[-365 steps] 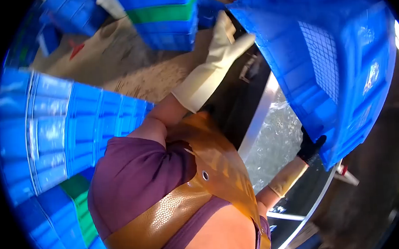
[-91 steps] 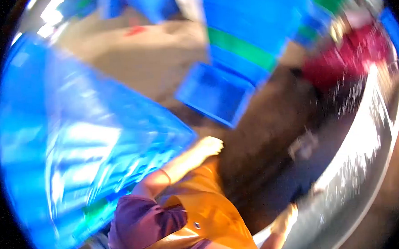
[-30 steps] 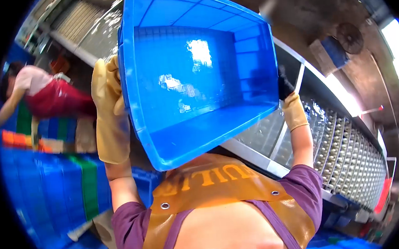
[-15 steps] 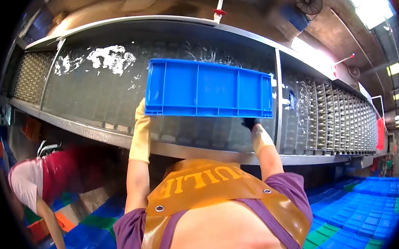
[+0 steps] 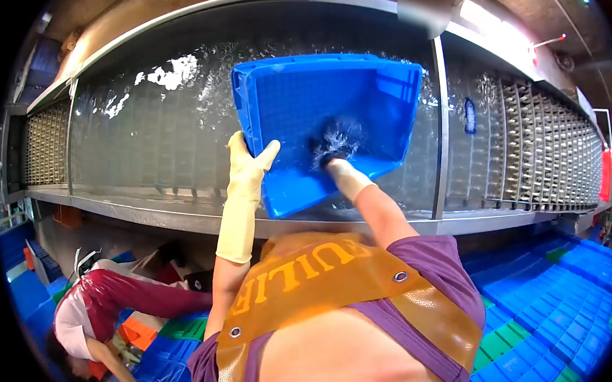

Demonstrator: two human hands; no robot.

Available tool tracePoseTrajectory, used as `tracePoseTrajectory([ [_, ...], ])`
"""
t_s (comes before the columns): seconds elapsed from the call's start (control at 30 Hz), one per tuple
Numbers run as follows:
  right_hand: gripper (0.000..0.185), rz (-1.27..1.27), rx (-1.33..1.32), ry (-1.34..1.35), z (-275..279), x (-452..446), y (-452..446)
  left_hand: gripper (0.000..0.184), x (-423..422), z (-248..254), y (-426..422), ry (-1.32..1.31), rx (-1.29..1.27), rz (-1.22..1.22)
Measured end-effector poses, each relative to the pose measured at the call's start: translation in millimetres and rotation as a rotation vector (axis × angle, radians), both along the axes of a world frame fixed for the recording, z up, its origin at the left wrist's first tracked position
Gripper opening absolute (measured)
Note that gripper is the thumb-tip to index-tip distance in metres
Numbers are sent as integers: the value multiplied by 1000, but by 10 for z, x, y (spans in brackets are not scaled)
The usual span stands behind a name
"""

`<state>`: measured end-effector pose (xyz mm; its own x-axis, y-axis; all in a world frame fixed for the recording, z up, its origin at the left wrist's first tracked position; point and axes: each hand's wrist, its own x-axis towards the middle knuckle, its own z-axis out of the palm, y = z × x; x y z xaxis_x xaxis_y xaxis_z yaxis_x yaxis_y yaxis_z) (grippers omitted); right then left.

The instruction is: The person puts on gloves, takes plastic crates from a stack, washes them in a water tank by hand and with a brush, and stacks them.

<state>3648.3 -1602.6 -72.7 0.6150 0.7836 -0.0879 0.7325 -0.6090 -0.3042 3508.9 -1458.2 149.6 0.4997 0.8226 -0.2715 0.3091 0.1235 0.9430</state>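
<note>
Clasping blue plastic crate point(image 5: 292, 115) by its rim in thumb-spread left hand point(image 5: 248, 169); holding right hand point(image 5: 333, 155) amid splashing water point(image 5: 348, 132) inside, can't tell right grip.

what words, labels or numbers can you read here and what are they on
"UILI", as best I can read it, on the brown apron; the letters at either end are unclear.
A small pale mark on the dark thing near the other person: too small to read.
Blue crate: no readable lettering.
</note>
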Motion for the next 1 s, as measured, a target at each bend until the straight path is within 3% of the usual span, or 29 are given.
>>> tracePoseTrajectory([
  [0.1,60,293,221,-36,339,-280,573,50,185,131,-130,31,-63,57],
  [0.2,59,345,274,-85,228,-35,980,52,443,425,-177,70,-100,98],
  [0.37,58,105,24,-77,-588,1222,681,63,679,574,-205,200,-53,174],
  [0.47,58,-119,19,-85,-664,1891,206,65,790,669,-201,316,-2,139],
  [0.53,57,-265,73,-49,-611,1931,23,65,790,568,-183,231,72,159],
  [0.63,57,-269,-1,77,-260,1322,71,63,786,519,-69,269,113,205],
  [0.8,56,90,-141,504,648,-286,778,54,662,533,-152,170,73,210],
  [0.87,55,293,-166,722,1000,-801,873,54,455,451,-92,154,179,177],
  [0.93,53,682,-150,767,1389,-811,641,56,336,533,-13,53,91,167],
  [1.0,51,884,-80,727,1658,-462,235,66,190,545,128,94,-41,195],
])
